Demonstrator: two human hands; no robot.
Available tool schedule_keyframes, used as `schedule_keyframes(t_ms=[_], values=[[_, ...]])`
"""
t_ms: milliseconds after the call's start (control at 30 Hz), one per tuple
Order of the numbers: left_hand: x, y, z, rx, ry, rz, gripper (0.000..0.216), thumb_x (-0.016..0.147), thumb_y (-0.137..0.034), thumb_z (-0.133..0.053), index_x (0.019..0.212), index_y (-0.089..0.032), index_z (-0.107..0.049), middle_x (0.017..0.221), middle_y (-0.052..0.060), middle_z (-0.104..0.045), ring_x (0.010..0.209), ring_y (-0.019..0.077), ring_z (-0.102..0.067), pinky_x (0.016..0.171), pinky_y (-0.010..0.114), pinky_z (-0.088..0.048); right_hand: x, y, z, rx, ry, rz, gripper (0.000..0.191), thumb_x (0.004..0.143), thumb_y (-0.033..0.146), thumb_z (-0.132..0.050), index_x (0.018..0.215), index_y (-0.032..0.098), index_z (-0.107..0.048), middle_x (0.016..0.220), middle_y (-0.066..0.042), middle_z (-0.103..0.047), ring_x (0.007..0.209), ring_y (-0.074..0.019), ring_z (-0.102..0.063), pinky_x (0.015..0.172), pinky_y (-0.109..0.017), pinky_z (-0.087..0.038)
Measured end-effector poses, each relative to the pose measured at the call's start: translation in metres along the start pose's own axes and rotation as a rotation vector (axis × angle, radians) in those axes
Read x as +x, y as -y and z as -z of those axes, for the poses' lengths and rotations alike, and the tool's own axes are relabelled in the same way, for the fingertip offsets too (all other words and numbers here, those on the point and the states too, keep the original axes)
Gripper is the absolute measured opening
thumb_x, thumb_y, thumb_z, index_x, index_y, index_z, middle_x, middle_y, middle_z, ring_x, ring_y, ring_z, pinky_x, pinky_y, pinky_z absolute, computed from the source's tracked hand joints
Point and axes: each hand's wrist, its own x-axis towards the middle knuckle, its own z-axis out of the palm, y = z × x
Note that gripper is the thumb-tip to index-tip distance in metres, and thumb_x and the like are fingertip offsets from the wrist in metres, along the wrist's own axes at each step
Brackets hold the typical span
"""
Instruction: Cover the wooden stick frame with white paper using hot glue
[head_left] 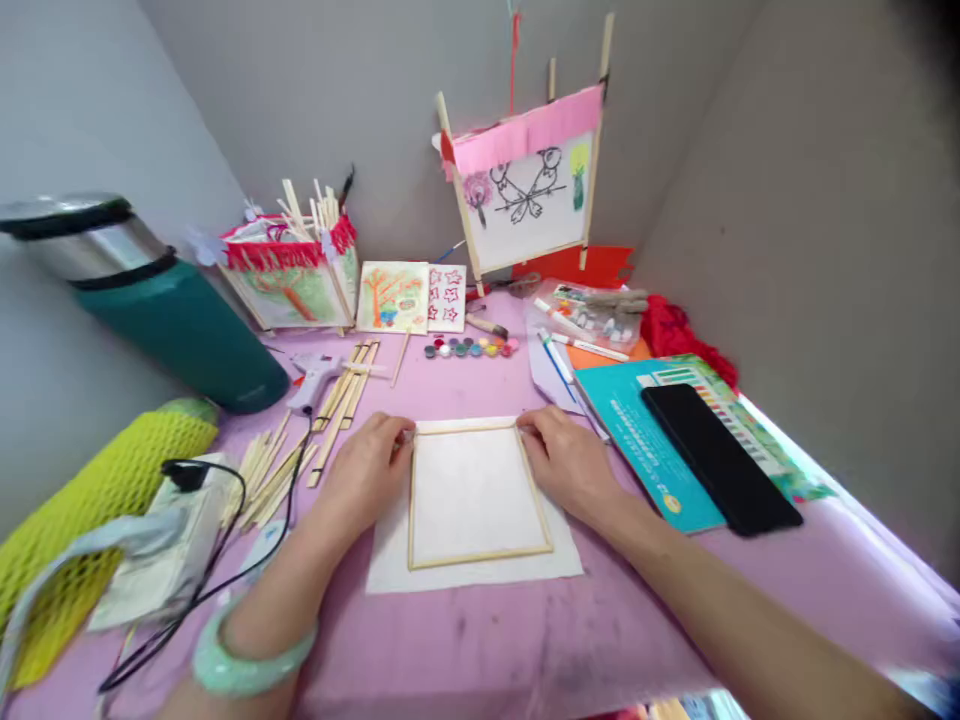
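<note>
As the left hand (375, 465) and right hand (566, 458) pinch its far corners in their fingers, the wooden stick frame (480, 559) lies on a white sheet (480, 495), the glue gun (313, 383) off its far-left corner. Aligning seems the step; the next move likely needs even pressure.

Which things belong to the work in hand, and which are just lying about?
Work in hand, apparently:
wooden frame, touched by left hand and right hand
white sheet beneath it
perhaps glue gun and loose sticks

Likely lying about:
black phone
blue book
teal bottle
</note>
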Motion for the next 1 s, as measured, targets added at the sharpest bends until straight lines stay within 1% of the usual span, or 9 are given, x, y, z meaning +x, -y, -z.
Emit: schedule_keyframes(t_ms=[233,467,733,1000], values=[[-0.0029,0.0018,0.0006,0.005,-0.006,0.01,0.024,0.085,-0.019,-0.048,0.103,-0.017,-0.064,0.094,0.005,-0.061,0.085,0.0194,-0.06,0.078,0.033,-0.044,0.0003,-0.0024,-0.0036,-0.009,-0.029,0.035,0.016,0.092,0.02,-0.047,0.099,0.019,-0.062,0.099,-0.005,-0.065,0.09,-0.0211,-0.063,0.073,-0.03,-0.041],[-0.0045,0.0016,0.0037,0.0,-0.014,0.014,0.022,0.086,-0.018,-0.047,0.1,-0.016,-0.064,0.093,0.005,-0.061,0.085,0.019,-0.06,0.078,0.032,-0.044,0.0019,-0.0041,-0.0048,0.025,-0.042,0.022,0.016,0.09,0.017,-0.049,0.1,0.017,-0.062,0.099,-0.006,-0.066,0.091,-0.0211,-0.062,0.077,-0.03,-0.041],[-0.0036,0.0029,0.002,-0.005,-0.005,0.01,0.021,0.086,-0.02,-0.048,0.097,-0.018,-0.065,0.093,0.004,-0.061,0.085,0.0189,-0.06,0.079,0.033,-0.044,0.0025,-0.0024,-0.0044,0.042,-0.025,0.009,0.014,0.091,0.018,-0.049,0.098,0.017,-0.062,0.097,-0.005,-0.066,0.088,-0.0205,-0.063,0.075,-0.029,-0.041],[-0.0009,0.0061,-0.0005,-0.004,-0.007,0.0,0.022,0.086,-0.022,-0.046,0.097,-0.02,-0.065,0.093,0.004,-0.061,0.085,0.0199,-0.061,0.077,0.032,-0.044,0.002,0.001,0.0006,0.051,0.001,-0.023,0.016,0.091,0.018,-0.049,0.098,0.017,-0.064,0.098,-0.006,-0.067,0.089,-0.0193,-0.063,0.076,-0.028,-0.041]])
